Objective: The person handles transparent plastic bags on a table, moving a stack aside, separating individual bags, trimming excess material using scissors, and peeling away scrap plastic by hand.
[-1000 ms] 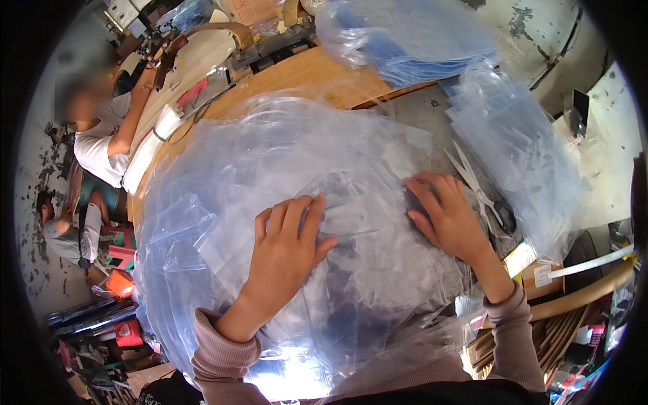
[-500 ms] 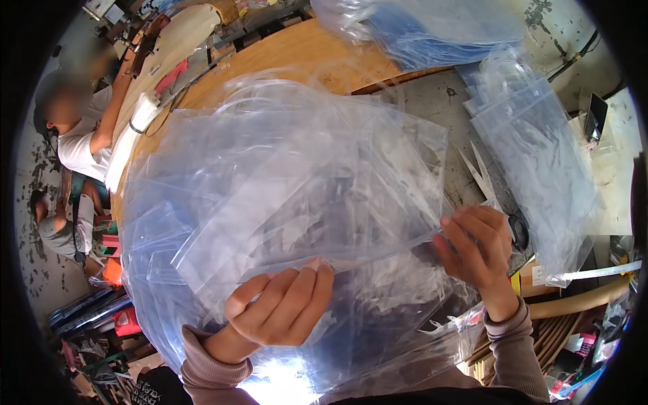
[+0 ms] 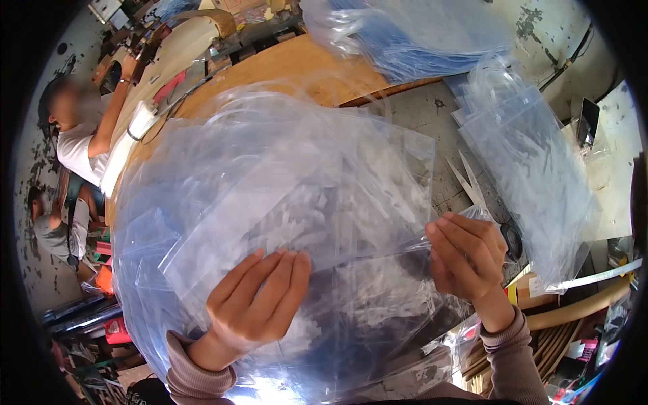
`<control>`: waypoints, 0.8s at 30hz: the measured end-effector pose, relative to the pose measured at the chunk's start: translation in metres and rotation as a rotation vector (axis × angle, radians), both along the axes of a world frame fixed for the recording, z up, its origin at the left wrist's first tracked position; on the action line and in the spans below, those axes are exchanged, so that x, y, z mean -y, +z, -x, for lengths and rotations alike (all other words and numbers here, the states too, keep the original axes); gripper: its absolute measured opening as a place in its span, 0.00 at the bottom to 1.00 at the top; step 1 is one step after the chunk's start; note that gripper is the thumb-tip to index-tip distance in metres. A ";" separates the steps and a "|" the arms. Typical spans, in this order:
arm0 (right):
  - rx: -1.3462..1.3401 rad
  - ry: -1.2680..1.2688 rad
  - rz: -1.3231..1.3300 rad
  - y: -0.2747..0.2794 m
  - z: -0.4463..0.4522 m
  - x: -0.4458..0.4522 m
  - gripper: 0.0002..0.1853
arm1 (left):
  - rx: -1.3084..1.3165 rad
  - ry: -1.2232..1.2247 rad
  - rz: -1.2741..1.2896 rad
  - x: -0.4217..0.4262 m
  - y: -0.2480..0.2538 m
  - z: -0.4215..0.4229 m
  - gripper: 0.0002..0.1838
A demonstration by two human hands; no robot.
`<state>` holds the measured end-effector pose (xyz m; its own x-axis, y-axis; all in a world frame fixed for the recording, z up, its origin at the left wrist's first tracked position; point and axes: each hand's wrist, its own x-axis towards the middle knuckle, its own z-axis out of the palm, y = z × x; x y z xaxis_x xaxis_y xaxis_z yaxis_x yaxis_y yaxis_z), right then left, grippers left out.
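Clear plastic sheets and bags (image 3: 270, 169) lie in a wide heap in front of me. My left hand (image 3: 260, 297) has its fingers pressed together at the near edge of a clear plastic sheet (image 3: 351, 209). At that sheet's right end, my right hand (image 3: 469, 256) pinches the edge between thumb and fingers. The sheet's near edge runs between the two hands. Scissors (image 3: 467, 182) with black handles rest just beyond my right hand, partly hidden by plastic and fingers.
Stacked clear bags (image 3: 526, 162) lie at the right, with another bluish stack (image 3: 432, 40) at the back. A wooden board (image 3: 304, 67) is beyond the heap. Two people (image 3: 84, 145) (image 3: 54, 229) sit at the left. A phone (image 3: 588, 123) is at far right.
My hands went from resting spread on the heap to gripping a sheet's near edge. Since half a second ago, my left hand has shifted slightly left. The seated person's arm has moved.
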<state>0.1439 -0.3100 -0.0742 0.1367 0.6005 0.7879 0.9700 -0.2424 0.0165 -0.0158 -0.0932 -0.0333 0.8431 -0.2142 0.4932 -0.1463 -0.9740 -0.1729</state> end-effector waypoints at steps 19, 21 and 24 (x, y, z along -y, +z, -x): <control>-0.015 0.216 0.204 -0.001 0.003 0.005 0.09 | -0.012 -0.029 -0.048 -0.002 -0.009 -0.004 0.13; -0.006 0.199 0.195 -0.001 0.003 0.007 0.09 | -0.043 0.013 -0.105 -0.006 -0.011 -0.002 0.08; -0.032 0.135 0.188 0.003 0.001 0.009 0.09 | -0.100 -0.002 -0.122 -0.003 -0.007 0.001 0.08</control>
